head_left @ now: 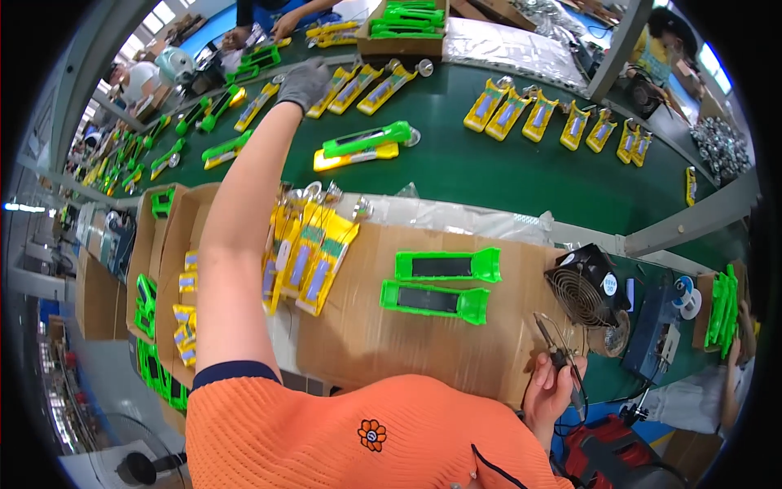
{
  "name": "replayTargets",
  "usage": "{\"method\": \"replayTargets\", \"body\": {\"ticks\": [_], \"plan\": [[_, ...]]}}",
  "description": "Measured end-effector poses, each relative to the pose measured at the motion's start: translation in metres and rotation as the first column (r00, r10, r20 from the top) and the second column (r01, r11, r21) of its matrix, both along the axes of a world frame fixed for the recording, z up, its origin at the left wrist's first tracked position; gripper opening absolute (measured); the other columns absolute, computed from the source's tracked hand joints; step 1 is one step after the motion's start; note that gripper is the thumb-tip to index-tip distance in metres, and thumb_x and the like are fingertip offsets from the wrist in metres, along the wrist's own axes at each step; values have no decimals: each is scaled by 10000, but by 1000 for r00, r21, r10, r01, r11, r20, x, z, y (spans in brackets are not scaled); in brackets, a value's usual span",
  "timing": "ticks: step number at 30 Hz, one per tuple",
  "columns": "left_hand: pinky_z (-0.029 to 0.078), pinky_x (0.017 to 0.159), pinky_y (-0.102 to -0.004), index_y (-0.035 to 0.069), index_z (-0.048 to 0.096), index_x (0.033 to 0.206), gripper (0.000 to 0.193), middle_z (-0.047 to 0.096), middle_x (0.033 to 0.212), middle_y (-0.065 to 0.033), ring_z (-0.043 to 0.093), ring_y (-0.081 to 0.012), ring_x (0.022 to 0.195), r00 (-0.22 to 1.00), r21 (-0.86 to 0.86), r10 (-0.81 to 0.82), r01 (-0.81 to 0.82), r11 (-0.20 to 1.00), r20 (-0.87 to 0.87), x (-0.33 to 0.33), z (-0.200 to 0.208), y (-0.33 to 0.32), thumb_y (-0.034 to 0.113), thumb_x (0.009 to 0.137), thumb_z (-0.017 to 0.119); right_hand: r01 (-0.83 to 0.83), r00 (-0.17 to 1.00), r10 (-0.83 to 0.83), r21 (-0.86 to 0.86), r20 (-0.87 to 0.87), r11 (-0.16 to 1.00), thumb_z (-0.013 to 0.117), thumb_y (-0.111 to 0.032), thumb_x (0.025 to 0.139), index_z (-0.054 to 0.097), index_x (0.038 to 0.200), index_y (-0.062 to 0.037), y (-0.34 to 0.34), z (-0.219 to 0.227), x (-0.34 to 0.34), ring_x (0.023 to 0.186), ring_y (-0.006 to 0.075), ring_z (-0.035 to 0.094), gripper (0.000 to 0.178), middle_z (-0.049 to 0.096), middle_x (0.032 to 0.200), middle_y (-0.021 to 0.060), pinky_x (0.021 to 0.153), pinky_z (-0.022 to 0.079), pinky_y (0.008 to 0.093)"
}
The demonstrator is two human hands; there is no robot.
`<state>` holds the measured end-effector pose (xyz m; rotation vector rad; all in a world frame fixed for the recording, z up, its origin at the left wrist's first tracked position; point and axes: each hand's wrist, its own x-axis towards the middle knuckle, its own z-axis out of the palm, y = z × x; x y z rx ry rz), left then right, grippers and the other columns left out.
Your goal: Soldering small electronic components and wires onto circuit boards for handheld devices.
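Observation:
My left hand (305, 85), in a grey glove, reaches far over the green belt beside a yellow casing (332, 88); its fingers are too unclear to tell whether they grip it. My bare right hand (546, 389) is closed around a soldering iron (557, 357), its tip pointing up and away from me. In front of me, two green casings with dark panels, a farther one (448, 265) and a nearer one (433, 301), lie side by side on a cardboard sheet (366, 342). Left of them, several yellow casings (314, 253) with blue-purple cells and wires overlap in a pile.
A black fan (585, 285) stands at the cardboard's right, near a blue soldering station (652, 334). More yellow casings (539, 116) line the green belt (456, 183). A green casing (366, 138) rests on a yellow one there. Boxes (175, 244) stand at left; other people work around.

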<state>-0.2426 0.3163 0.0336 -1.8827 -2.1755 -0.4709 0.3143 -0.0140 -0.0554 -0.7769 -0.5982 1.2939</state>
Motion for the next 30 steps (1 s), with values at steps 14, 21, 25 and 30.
{"method": "replayTargets", "body": {"ticks": [14,21,25,30], "plan": [[519,900,-409,70,722,1103,491,691,1122,-187,662,-327,1060,885,-473,7,-256,843,-465,-98,-45,55,489,875,609,-42,993,37,47,115,998,590,-118,947,453,1014,-71,6,5,-2,560,119,471,159,438,655,13,870,489,403],[501,953,-292,54,608,1314,460,677,1192,-57,619,-139,1093,556,79,-429,543,836,712,23,52,-141,175,888,729,-61,998,59,71,30,996,588,-108,951,509,1010,-58,4,-5,4,584,95,442,110,444,666,1,878,499,389],[478,1001,-370,65,602,1305,452,643,1247,-64,599,-201,1160,629,-20,-506,638,770,590,138,37,-288,187,887,719,-115,993,113,105,28,988,560,-147,976,498,965,-78,4,-4,4,611,113,458,94,407,634,-11,870,473,379],[447,990,-432,77,557,1321,458,609,1217,-124,575,-334,1126,687,-383,-543,723,574,483,192,-20,-350,159,884,666,-153,988,149,106,49,983,546,-152,983,506,989,-92,0,6,4,616,135,488,72,411,611,-14,921,447,398]]}}
